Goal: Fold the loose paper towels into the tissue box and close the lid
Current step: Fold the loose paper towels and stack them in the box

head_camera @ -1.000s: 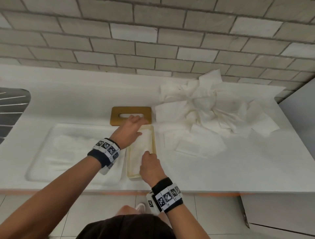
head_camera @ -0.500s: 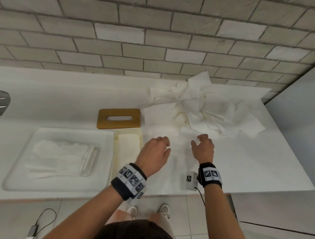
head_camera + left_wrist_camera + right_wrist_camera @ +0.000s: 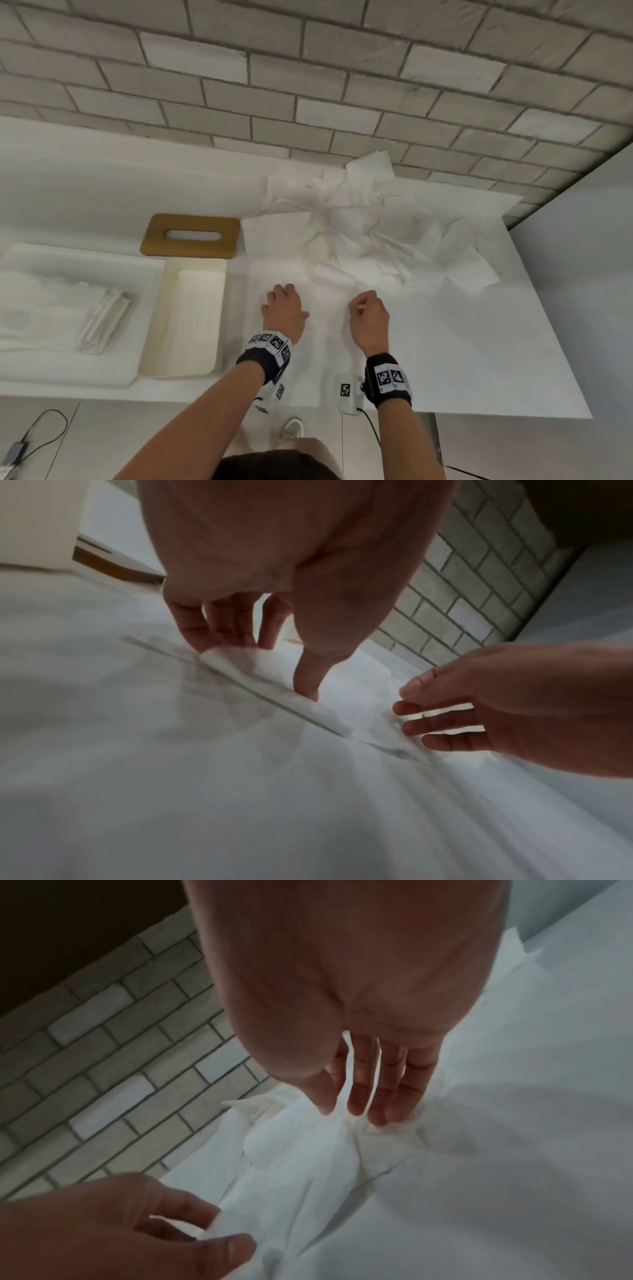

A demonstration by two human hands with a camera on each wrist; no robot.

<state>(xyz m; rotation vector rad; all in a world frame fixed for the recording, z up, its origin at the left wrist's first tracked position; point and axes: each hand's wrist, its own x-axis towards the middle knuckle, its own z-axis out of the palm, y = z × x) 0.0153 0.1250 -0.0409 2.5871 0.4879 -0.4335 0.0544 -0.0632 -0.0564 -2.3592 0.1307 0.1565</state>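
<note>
Towels [image 3: 376, 226] heaped; box [image 3: 185, 318] open; lid [image 3: 190, 235] off

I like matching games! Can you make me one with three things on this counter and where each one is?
Things:
1. wooden lid
2. tissue box
3. paper towel pile

Places:
A. against the brick wall, far right
B. flat on the counter behind the open box
C. beside the white tray, open, one folded towel inside

Pairs: 1-B, 2-C, 3-A
</note>
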